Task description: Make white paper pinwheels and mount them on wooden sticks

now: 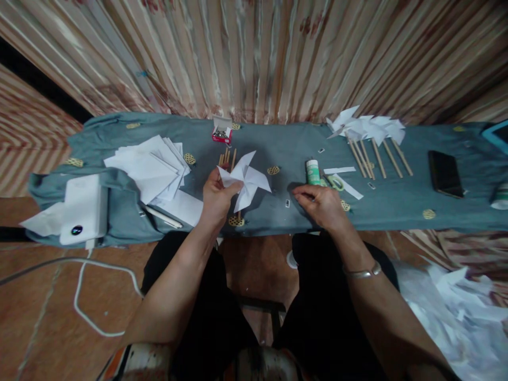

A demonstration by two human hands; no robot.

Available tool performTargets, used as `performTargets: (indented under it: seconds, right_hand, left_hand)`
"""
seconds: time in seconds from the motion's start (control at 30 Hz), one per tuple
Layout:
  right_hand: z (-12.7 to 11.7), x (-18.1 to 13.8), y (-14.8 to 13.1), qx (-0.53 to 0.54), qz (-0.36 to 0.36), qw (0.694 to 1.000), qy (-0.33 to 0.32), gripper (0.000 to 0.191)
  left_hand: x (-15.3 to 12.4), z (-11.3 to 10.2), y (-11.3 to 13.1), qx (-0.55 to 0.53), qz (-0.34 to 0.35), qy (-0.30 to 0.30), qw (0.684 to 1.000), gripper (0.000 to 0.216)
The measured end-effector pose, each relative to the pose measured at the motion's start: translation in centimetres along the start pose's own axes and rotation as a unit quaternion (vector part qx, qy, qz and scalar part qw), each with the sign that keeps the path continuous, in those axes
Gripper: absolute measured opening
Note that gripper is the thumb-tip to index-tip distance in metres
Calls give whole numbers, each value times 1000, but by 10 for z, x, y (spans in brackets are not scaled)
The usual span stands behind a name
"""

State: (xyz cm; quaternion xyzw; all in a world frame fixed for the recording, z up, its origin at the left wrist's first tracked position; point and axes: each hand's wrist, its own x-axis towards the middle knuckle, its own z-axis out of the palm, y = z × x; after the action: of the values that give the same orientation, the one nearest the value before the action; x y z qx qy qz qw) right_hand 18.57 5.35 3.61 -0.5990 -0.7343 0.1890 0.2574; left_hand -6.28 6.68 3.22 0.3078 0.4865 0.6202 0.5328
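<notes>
A white paper pinwheel [246, 181] is pinched by my left hand [217, 194], the thumb lying across its blades near the middle. Several wooden sticks [227, 156] show just behind that hand, and the end of another stick peeks out below the paper. My right hand [323, 205] hovers over or rests on the cloth, thumb and fingertips pressed together; whatever is between them, if anything, is too small to see. Just beyond its fingers stand a green and white glue stick [313, 172] and green-handled scissors [335, 182], with white paper strips [352, 188] beside them.
Finished pinwheels on sticks [371, 132] lie at the back right, near a dark phone [445, 173]. To the left are stacked paper sheets [148, 164], a white pen [163, 217] and a white power bank [83, 209] with a cable. A small red box [221, 131] sits at the back.
</notes>
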Motion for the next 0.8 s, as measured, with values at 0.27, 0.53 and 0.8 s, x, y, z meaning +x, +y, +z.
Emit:
performTargets:
  seconds: [0.27, 0.53, 0.8]
  right_hand:
    - [22, 6, -17, -47, -59, 997, 15, 27]
    - [33, 25, -20, -30, -9, 999, 3, 22]
    - [40, 25, -21, -95, -78, 992, -34, 23]
  left_hand:
    - [1, -3, -1, 18, 24, 2, 1000, 49]
    - [2, -4, 0, 13, 22, 5, 1000, 50]
    - [-1, -3, -2, -4, 12, 13, 1000, 51]
